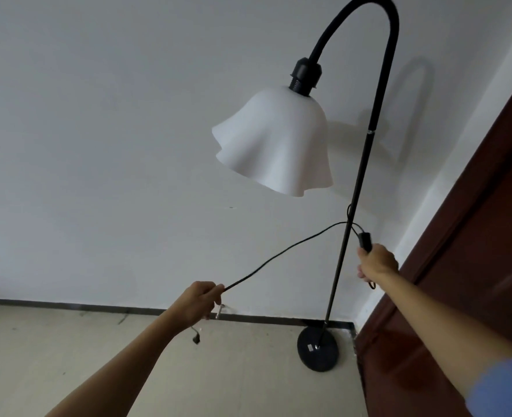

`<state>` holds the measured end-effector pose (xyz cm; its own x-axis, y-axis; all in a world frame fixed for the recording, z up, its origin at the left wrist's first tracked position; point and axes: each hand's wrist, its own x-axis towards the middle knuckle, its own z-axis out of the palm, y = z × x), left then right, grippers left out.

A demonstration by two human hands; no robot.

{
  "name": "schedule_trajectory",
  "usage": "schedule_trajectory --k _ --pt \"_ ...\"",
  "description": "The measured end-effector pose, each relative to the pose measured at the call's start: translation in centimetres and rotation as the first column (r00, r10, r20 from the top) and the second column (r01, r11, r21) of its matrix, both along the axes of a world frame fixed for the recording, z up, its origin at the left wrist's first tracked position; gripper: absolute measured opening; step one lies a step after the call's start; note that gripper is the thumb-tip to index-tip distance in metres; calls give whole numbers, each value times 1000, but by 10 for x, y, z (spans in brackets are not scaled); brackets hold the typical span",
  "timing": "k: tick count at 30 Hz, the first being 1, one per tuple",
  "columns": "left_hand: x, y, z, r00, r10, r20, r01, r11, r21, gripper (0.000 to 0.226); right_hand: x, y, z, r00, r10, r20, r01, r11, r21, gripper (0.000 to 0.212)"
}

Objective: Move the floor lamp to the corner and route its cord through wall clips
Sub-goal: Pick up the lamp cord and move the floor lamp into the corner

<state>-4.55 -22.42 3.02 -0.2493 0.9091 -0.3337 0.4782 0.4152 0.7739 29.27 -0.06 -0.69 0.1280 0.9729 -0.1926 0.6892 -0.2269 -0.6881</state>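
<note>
A black floor lamp (349,218) with a wavy white shade (274,142) stands in the corner, its round base (317,350) on the floor beside the wall. Its thin black cord (287,246) hangs in a taut line between my two hands. My left hand (199,300) is closed on the cord low and left of the pole. My right hand (376,261) grips the cord's inline switch (365,240) just right of the pole. The cord's loose end with the plug (196,339) dangles below my left wrist. A small clip-like piece (220,311) shows near the baseboard.
A white wall (98,145) fills the view, with a dark baseboard (68,305) along the beige floor (68,356). A dark brown wooden door (474,266) stands close on the right, next to the lamp base.
</note>
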Motion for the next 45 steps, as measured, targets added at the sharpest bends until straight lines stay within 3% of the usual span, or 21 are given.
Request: schedule_trajectory --k 2,5,9,11,14,17,19,21,25,30,34,37,40,45 --pt "-9 -4 -1 1000 12 -16 -12 1000 -6 37 11 0 -3 999 -39 11 40 998 -43 36" --pt "-16 -2 2 993 6 -121 -2 1000 27 36 7 -17 -7 990 94 109 -86 993 -76 34" --pt "-14 9 13 983 -13 -182 30 995 92 36 -26 -50 -6 823 380 422 -355 924 -140 41" --pt "-10 16 18 980 -36 -198 60 991 119 36 -52 -69 -2 772 496 398 -487 864 -130 56" --pt "-5 22 23 975 -83 -208 116 982 150 35 -92 -97 0 646 705 292 -703 699 -132 67" --pt "-1 21 25 978 -117 -175 146 975 165 34 -121 -126 -9 541 819 189 -790 572 -219 76" --pt "0 19 25 981 -128 -147 153 973 171 34 -133 -144 -18 569 816 102 -782 575 -240 62" --pt "0 14 25 984 -135 -112 153 974 166 35 -144 -157 -25 654 756 29 -741 647 -179 30" --pt "-11 -1 19 995 -85 54 80 993 81 39 -142 -152 -29 782 623 -19 -622 780 -69 32" --pt "-22 -19 0 982 -79 174 83 996 -17 37 -109 -120 -39 940 311 -142 -326 941 -94 29" --pt "-21 -24 -21 980 -107 167 117 992 -52 32 -73 -98 -53 982 122 -144 -140 982 -126 25" --pt "-12 -15 -24 985 -137 105 143 988 -50 31 -46 -86 -56 981 189 -53 -196 960 -198 9" --pt "-2 3 -21 990 -139 27 140 990 -33 31 -24 -59 -42 983 179 32 -173 974 -143 32" --pt "6 36 -23 991 -105 -86 99 993 -70 29 -8 23 18 997 62 -53 -50 978 202 45"
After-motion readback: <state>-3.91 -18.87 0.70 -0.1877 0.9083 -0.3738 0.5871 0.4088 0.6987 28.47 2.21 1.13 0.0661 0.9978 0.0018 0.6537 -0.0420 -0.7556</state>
